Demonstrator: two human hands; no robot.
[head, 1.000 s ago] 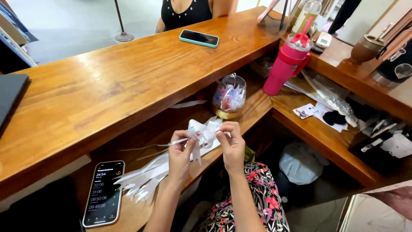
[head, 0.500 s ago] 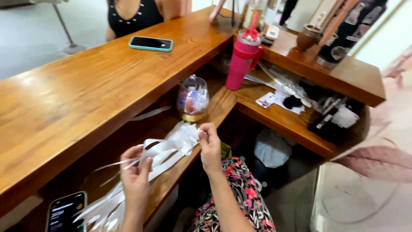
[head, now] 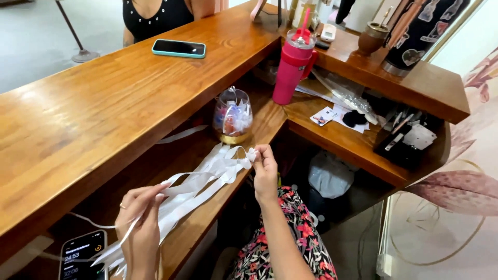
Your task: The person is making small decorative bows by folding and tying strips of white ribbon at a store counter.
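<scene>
Ribbons (head: 199, 179), white and satiny, run in a loose bunch between my 2 hands above the lower shelf (head: 207, 228) of the wooden counter (head: 104, 109). My right hand (head: 265, 173) pinches the upper ends together, fingertips clenched tight on them near the shelf's corner. My left hand (head: 139, 220) closes around the strands lower down, thumb and forefinger gripping them while the loose tails spill past my wrist toward the phone (head: 82, 255) lying at the shelf's near end.

To do this well, I judge that the right pinch must hold firm so the ends stay level, and the left hand should draw the strands smooth and flat, without twisting any over another. Even tension matters: too slack and the bunch sags onto the shelf, too hard and a strand may slip out of the pinch.

A small glass dome (head: 232, 116) with trinkets inside stands just behind the ribbons, so I should keep my pull clear of it. A pink tumbler (head: 293, 70) stands well apart, further back.
</scene>
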